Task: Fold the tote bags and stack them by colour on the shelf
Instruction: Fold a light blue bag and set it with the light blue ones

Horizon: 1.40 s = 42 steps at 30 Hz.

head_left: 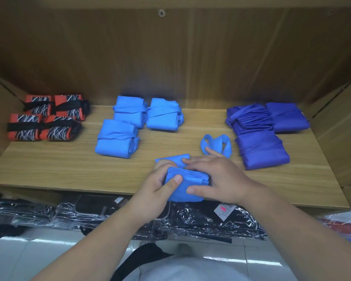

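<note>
Gripping half-folded light blue fabric tote bag (180,194) from both sides: left hand (160,186) thumb on top, right hand (218,179) clamped over it. Sits at front edge of light wooden shelf board (69,165), with handle loops (216,146) beyond right fingers. Can't see bag's far edge, hidden under fingers. Further out: folded light blue bundles (118,138), dark blue bundles (261,149) right, orange-black bundles (43,126) left.

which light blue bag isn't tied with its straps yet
The bag at the shelf front under the left hand and right hand; its straps lie loose, the other three are wrapped.
</note>
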Tool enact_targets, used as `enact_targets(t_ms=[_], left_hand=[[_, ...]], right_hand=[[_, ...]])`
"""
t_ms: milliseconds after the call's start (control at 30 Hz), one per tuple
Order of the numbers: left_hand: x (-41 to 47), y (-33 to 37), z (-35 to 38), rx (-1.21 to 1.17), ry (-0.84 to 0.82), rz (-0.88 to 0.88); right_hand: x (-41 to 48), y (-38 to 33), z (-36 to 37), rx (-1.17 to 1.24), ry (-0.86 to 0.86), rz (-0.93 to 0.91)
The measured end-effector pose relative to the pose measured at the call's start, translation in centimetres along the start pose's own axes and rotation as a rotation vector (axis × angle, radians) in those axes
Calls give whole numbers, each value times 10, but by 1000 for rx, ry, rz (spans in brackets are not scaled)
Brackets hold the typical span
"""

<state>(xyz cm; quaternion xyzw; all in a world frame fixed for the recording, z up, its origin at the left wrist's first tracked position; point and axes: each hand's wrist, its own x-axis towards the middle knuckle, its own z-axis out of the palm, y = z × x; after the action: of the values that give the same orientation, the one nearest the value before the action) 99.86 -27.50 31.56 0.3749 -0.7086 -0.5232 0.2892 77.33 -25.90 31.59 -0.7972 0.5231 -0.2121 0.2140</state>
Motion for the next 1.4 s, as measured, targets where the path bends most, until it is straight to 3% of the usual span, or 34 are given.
enact_targets(t_ms=[167, 400, 667, 1000, 1233, 1400], left_hand=[[-1, 0, -2, -139, 38, -52], [-3, -12, 1, 206, 263, 41], [25, -21, -7, 317, 241, 61], [41, -26, -18, 495, 327, 30], [48, -27, -17, 545, 344, 119], [52, -28, -21, 553, 344, 186]], right_hand=[[-11, 2, 20, 97, 84, 61], [-7, -4, 27, 121, 170, 145], [10, -18, 15, 35, 99, 221], [37, -12, 21, 65, 159, 309], [34, -8, 21, 42, 266, 343], [36, -14, 17, -95, 152, 358]])
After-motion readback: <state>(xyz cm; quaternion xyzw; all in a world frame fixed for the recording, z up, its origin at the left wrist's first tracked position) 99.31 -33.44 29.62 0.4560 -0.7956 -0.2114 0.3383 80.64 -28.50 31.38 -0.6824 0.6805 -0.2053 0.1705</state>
